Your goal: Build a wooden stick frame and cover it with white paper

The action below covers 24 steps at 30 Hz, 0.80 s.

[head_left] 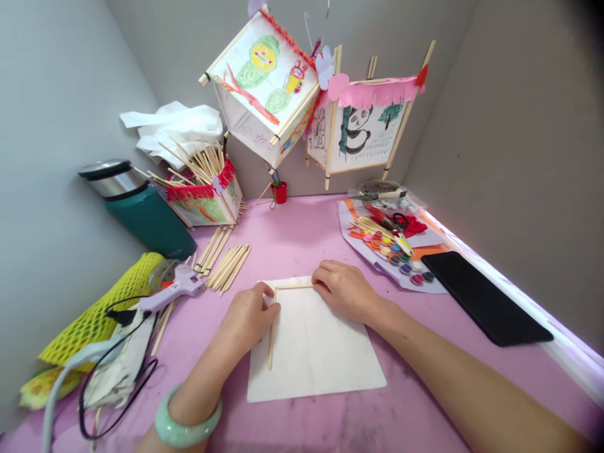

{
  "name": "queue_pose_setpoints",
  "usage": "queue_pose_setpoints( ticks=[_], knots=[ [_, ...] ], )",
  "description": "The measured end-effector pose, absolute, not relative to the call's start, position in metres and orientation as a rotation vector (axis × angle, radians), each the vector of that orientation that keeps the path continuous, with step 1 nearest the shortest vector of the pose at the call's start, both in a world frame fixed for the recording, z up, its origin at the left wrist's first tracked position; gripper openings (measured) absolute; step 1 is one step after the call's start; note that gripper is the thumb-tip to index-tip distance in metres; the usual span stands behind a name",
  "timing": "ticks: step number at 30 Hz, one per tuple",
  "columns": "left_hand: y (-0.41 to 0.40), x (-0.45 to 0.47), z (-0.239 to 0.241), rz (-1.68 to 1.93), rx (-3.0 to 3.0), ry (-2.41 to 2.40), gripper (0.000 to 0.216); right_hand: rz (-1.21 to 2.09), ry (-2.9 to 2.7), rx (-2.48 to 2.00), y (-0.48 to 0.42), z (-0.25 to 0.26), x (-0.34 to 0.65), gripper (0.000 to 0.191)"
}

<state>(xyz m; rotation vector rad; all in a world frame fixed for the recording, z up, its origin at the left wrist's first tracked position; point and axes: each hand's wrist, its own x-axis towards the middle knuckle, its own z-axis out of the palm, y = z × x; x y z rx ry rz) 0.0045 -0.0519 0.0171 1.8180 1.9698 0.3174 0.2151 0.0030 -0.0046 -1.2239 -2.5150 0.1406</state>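
Note:
A white sheet, paper or thin cloth, lies flat on the pink tabletop in front of me. Two thin wooden sticks rest on it and form a corner at its upper left. My left hand has thumb and forefinger closed around the upper part of the upright stick, near that corner. Along the sheet's top edge runs the crosswise stick. The fingers of my right hand are closed over its right end and hide it.
Left are loose wooden sticks, a lilac glue gun, a power strip with cables and a green bottle. Paper lanterns hang behind. Paint pots and a black phone-like slab lie right.

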Motion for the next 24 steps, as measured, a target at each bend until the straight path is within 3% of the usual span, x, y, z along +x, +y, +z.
queue_pose_setpoints(
  ticks=[24],
  knots=[
    [-0.0506,0.0022,0.0168,0.331,1.839,1.971,0.019,0.162,-2.508,-1.227,0.0013,-0.0054,0.2072,0.019]
  ],
)
